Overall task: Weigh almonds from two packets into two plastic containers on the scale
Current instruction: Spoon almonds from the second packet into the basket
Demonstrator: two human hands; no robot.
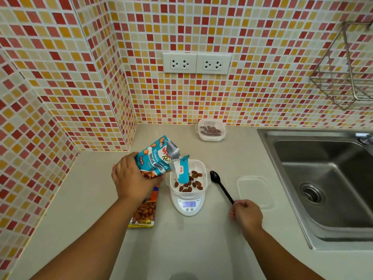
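Right hand (pixel 246 216) curled round black spoon (pixel 221 186) handle on counter (pixel 193 249), left hand (pixel 131 177) gripping tipped blue almond packet (pixel 155 158) over white container (pixel 188 179) on scale (pixel 189 205)

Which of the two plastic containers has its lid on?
The far container by the tiled wall is closed with a clear lid, almonds inside. The container on the scale is open, and its lid lies on the counter beside the sink.

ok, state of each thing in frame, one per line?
blue packet: torn open, tilted over the container, gripped by left hand
container on scale: open, partly filled with almonds
scale: on, display lit
far container: lidded, almonds inside
black spoon: handle held by right hand
orange packet: lying flat
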